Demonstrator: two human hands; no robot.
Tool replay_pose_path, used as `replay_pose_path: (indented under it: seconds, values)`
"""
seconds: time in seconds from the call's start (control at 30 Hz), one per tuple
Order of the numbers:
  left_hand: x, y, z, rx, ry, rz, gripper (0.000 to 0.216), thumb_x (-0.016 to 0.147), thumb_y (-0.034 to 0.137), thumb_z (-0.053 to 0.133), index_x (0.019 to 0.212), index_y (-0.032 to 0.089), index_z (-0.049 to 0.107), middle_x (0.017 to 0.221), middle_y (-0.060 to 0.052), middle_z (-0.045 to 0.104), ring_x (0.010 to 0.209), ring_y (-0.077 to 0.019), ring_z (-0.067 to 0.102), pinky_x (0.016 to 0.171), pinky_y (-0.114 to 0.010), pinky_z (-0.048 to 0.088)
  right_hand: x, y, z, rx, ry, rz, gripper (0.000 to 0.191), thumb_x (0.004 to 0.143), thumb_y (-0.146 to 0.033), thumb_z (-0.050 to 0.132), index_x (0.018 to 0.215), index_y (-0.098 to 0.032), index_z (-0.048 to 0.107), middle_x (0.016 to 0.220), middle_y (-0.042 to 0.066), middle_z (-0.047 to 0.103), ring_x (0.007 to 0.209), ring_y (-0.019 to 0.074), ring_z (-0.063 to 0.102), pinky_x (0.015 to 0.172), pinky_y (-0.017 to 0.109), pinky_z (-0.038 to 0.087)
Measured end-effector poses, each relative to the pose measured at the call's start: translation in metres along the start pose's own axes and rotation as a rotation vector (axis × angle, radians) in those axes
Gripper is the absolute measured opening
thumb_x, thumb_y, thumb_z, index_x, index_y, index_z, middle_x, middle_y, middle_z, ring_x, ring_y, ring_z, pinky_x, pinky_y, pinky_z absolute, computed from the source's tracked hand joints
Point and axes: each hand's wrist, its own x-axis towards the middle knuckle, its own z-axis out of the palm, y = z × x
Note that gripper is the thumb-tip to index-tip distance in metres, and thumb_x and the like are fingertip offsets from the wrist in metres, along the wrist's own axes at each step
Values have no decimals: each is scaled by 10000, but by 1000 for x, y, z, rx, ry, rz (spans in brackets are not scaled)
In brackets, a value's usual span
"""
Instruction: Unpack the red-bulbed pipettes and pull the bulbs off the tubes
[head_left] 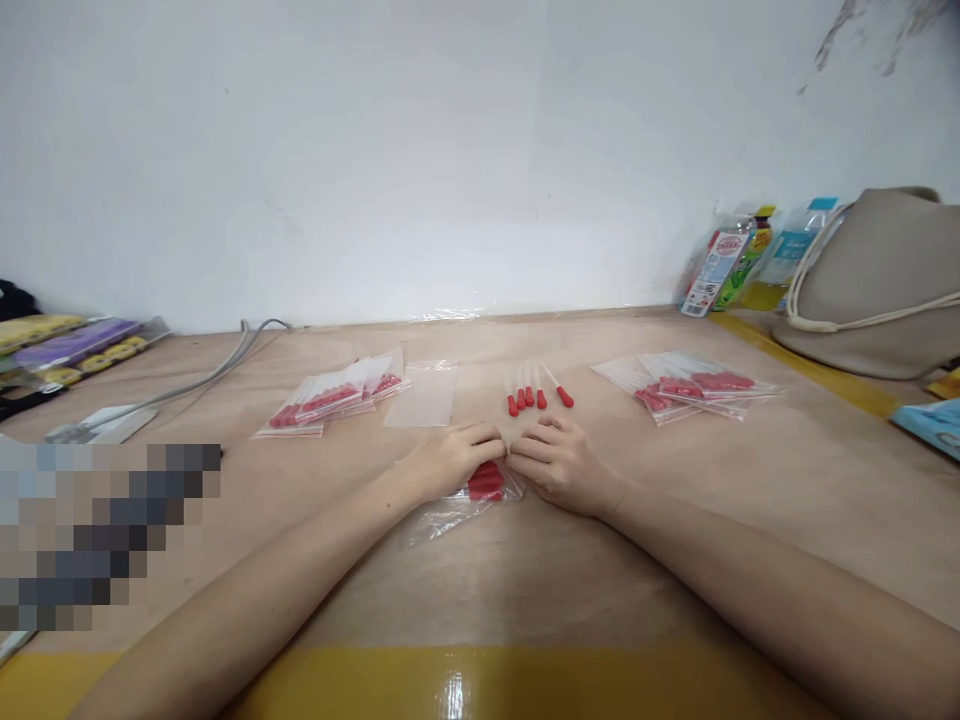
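Observation:
My left hand [450, 458] and my right hand [559, 465] meet at the middle of the table, fingers curled and pinched on the top edge of a clear plastic bag [457, 505] with red-bulbed droppers inside [486, 482]. The bag lies flat under both hands. Just beyond my fingers lie several loose droppers with red bulbs [534, 392]. An unfilled clear bag [422, 395] lies to their left.
A pile of filled bags [330, 400] lies at the left, another pile [690, 385] at the right. A grey cable [217, 365] and packets [71, 345] sit far left. Bottles [739, 260] and a beige bag [881, 280] stand at the back right. Yellow tape [450, 680] marks the near edge.

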Motion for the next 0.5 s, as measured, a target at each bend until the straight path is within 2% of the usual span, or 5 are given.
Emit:
replay_pose_path:
  seconds: [0.17,0.23,0.4,0.5]
  values:
    - [3,4,-6,50,-56,48,265,909,128,292,788,148,527,858,-40,549,793,-137,506,706,-241,426,2,2,-5,-38,-88,-54,299,845,-63,368,634,-167,553,641,-8,560,660,110,432,695,296,322]
    - [3,3,-11,33,-87,21,248,911,135,294,837,155,530,890,-37,552,833,-139,514,730,-246,430,1,4,-6,-26,-131,-58,296,852,-67,354,676,-171,568,688,2,582,704,117,456,720,306,324]
    - [0,-2,-17,-30,-55,-111,258,917,149,284,1014,195,518,1089,-40,528,970,-148,517,809,-263,435,-3,10,-11,136,-263,-4,221,837,-107,371,823,-171,582,934,56,622,911,167,484,790,341,332]
    - [-1,0,-18,-116,-81,-180,265,920,221,308,1118,226,484,1142,-44,524,992,-163,528,830,-287,442,-5,13,-17,289,-356,103,113,774,-175,465,796,-163,575,870,70,612,882,194,487,779,355,345]
